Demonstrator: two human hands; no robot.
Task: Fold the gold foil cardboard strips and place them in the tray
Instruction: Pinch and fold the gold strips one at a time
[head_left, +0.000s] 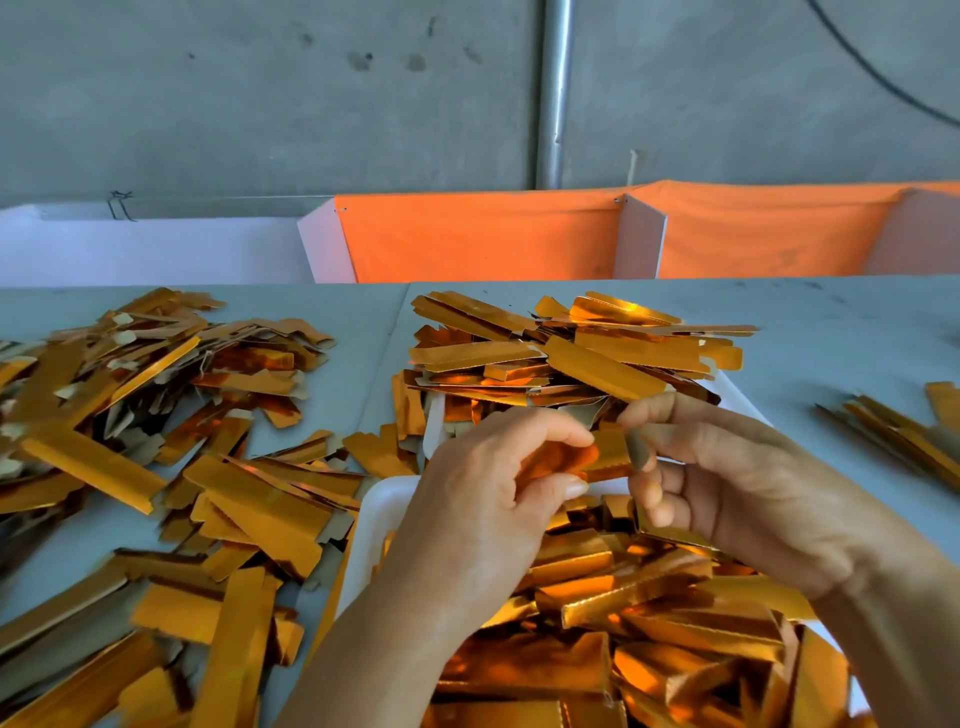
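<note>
Both hands hold one gold foil strip (602, 457) above the white tray (376, 525). My left hand (488, 499) grips its left part, fingers curled round it. My right hand (727, 478) pinches its right end, where a grey flap is bent up. The tray below my hands is heaped with folded gold strips (639, 613). A second heap of gold strips (571, 353) lies just behind my hands, over the tray's far end.
Loose flat strips (156, 441) cover the grey table at the left. A few more strips (904, 431) lie at the right edge. Orange and white bins (478, 239) stand behind the table against a concrete wall.
</note>
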